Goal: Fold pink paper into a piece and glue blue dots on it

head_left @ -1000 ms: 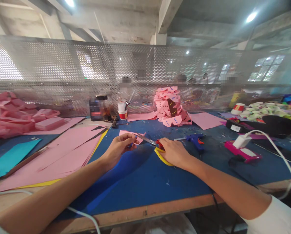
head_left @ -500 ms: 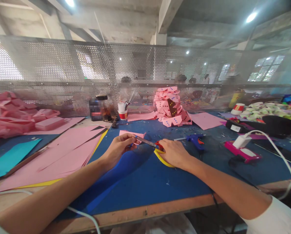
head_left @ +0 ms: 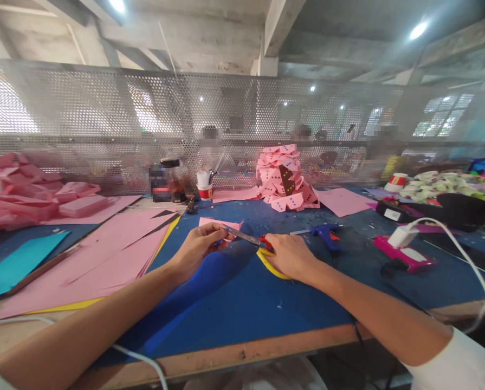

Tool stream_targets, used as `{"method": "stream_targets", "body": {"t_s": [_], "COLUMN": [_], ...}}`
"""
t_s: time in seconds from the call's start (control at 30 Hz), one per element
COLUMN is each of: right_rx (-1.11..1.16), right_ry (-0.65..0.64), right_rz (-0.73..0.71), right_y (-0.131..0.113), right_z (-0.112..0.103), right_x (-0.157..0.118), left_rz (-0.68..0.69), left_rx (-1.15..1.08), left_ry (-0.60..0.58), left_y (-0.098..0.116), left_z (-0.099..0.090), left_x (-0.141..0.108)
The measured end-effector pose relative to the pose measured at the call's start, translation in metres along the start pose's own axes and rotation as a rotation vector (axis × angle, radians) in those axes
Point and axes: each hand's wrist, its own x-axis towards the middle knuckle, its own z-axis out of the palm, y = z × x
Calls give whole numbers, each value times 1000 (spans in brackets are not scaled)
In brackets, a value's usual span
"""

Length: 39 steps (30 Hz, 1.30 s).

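Head camera view: A person's right hand [head_left: 289,253] grips metal-bladed scissors with red and yellow handles [head_left: 245,236] at the center of the frame, its fingers curled around the handles. The blades, nearly together, point left toward the left hand [head_left: 205,244], whose thumb and fingers bunch close at the tips; whether they pinch the small pink paper piece [head_left: 236,225] just behind them cannot be told. Below spreads a blue tabletop [head_left: 242,311]. Right of center lies a blue glue gun with an orange trigger [head_left: 327,236], near the right hand. Pink paper sheets [head_left: 99,252] cover the left of the frame, while a pile of dotted, folded pink paper shapes [head_left: 272,181] rises above center, before a perforated metal screen [head_left: 234,108].
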Motion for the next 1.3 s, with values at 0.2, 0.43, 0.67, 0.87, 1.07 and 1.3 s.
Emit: {"method": "stream_targets", "body": {"t_s": [0.2,0.43,0.67,0.87,1.07,1.3], "right_rx": [-6,-5,-24,-16,-16,-24], "right_ry": [-9,-35,-59,-55,-75,-75], "right_rz": [7,17,36,23,34,37], "right_y": [0,-1,-3,-3,-3,-3], "right_z": [1,-2,-4,-5,-6,-7], "right_x": [1,1,1,0,1,0], "left_rz": [2,-1,1,1,2,-2], "left_rx": [8,-6,9,6,9,6], "left_ry": [-2,-8,-5,-2,-11,-12], "left_y": [0,0,0,1,0,1], "left_z": [-1,0,-1,-1,0,1], "left_x": [0,1,-1,0,-1,-2]}}
